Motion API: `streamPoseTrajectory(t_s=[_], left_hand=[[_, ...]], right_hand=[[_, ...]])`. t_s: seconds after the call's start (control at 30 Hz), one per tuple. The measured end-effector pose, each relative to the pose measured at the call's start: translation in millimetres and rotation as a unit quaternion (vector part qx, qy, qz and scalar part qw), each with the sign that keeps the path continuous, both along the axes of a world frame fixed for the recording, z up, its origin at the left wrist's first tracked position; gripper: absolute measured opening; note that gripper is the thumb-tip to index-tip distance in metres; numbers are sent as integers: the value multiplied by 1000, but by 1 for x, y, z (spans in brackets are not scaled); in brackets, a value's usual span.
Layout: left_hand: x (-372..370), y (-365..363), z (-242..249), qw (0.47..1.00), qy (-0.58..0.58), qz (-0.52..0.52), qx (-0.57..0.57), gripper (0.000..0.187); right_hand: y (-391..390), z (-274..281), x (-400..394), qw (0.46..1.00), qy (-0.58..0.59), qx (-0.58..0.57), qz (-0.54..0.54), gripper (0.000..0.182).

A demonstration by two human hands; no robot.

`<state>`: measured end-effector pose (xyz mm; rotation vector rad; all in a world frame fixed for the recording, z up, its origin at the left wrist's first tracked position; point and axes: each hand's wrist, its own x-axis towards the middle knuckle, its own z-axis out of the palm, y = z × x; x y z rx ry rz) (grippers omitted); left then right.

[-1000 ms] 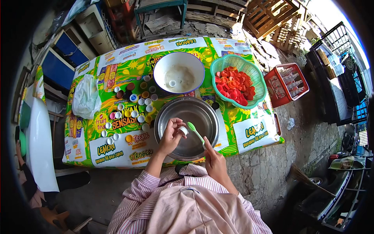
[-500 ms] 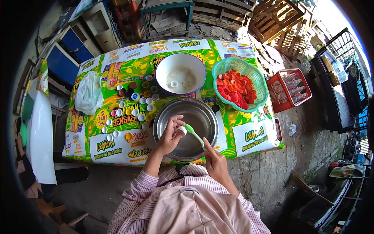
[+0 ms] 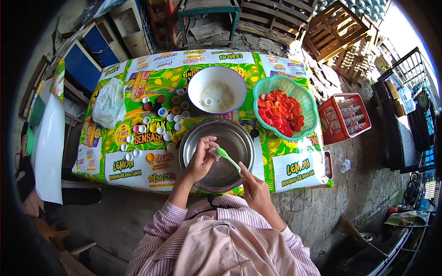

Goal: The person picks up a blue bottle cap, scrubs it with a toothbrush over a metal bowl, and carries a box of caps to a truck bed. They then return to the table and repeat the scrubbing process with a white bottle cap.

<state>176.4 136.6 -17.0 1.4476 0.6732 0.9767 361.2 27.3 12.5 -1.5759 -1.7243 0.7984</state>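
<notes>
Over a steel basin (image 3: 186, 177) my left hand (image 3: 201, 158) pinches a small white cap (image 3: 214, 153). My right hand (image 3: 255, 186) grips the handle of a green and white brush (image 3: 230, 161), whose green head touches or nearly touches the cap. Behind the basin stands a white enamel bowl (image 3: 202, 85) with one white cap (image 3: 208, 101) inside. To its right a green plastic basket (image 3: 307, 99) holds many red caps (image 3: 282, 110). Loose white, yellow and brown caps (image 3: 160, 130) are scattered left of the basin on the printed cloth.
A clear plastic bag (image 3: 109, 103) lies on the left of the covered table (image 3: 294, 172). Right of the table stands a red crate (image 3: 345, 117) with packed items. Wooden pallets (image 3: 336, 30) are behind. At the far left another person's arm (image 3: 24, 145) is partly visible.
The view has shifted slightly. The cap in my left hand has tilted, and the brush head has moved a little against it. Both hands keep their hold.
</notes>
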Motion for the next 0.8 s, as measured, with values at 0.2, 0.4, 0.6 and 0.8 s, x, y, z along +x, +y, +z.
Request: streamPoseTrajectory(t_s=[0.2,0.4,0.6,0.8], left_hand=[[2,-7,2,998,44,46,28,43],[3,-12,4,981,130,78,123,48],[3,-11,8,955,211,91,186,59],[11,-12,19,940,253,91,209,71]], right_hand=[[0,-10,4,1000,16,0,-3,57],[3,-8,5,999,-15,-3,42,55],[7,-11,13,999,-25,27,28,54],[8,-19,23,992,-63,90,66,54]])
